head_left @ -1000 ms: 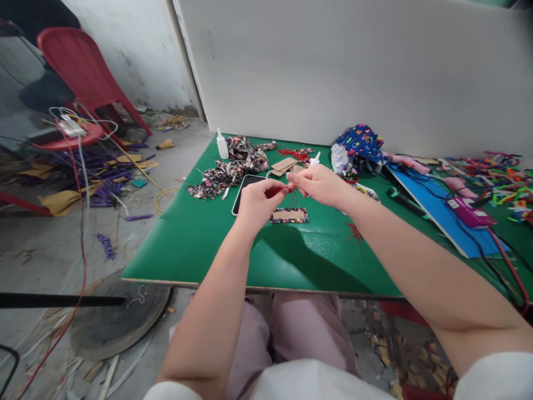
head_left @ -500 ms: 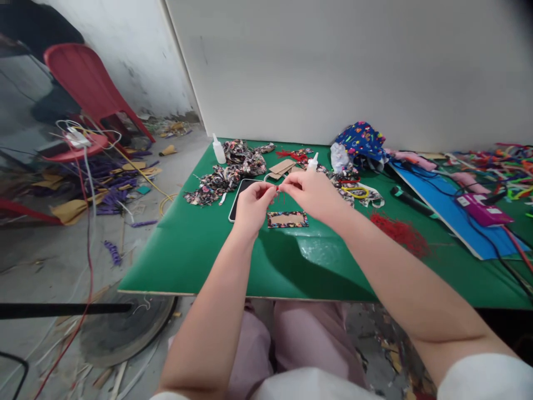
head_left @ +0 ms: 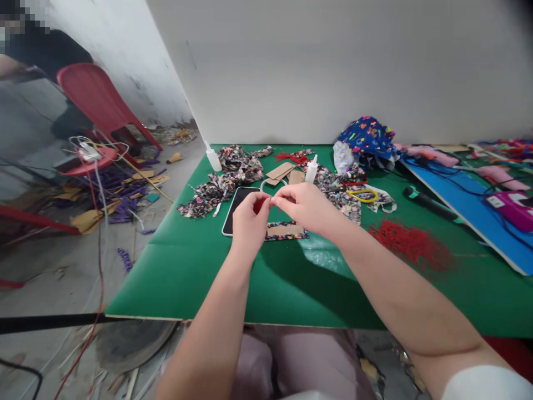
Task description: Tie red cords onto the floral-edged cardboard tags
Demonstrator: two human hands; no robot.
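Observation:
My left hand (head_left: 250,216) and my right hand (head_left: 303,204) meet fingertip to fingertip above the green table, both pinched closed. Between them is a thin red string, mostly hidden by the fingers. Just under the hands lies a flat brown card piece edged with floral fabric (head_left: 287,230), partly covered by my left hand. A phone with a pale case (head_left: 229,218) rests beside my left hand. Behind my right hand stands a white glue bottle (head_left: 311,171), with brown card pieces (head_left: 280,173) to its left.
Floral fabric scraps (head_left: 239,166) and another glue bottle (head_left: 213,158) are at the back left. Yellow-handled scissors (head_left: 363,195), a red string pile (head_left: 410,243), a black-handled tool (head_left: 433,205) and a blue board (head_left: 470,214) lie rightward. A person sits beyond a red chair (head_left: 94,94).
My view has shifted slightly, so the table sits a little lower in it. Both hands stay together, and the red strands hanging below the fingers show less than before.

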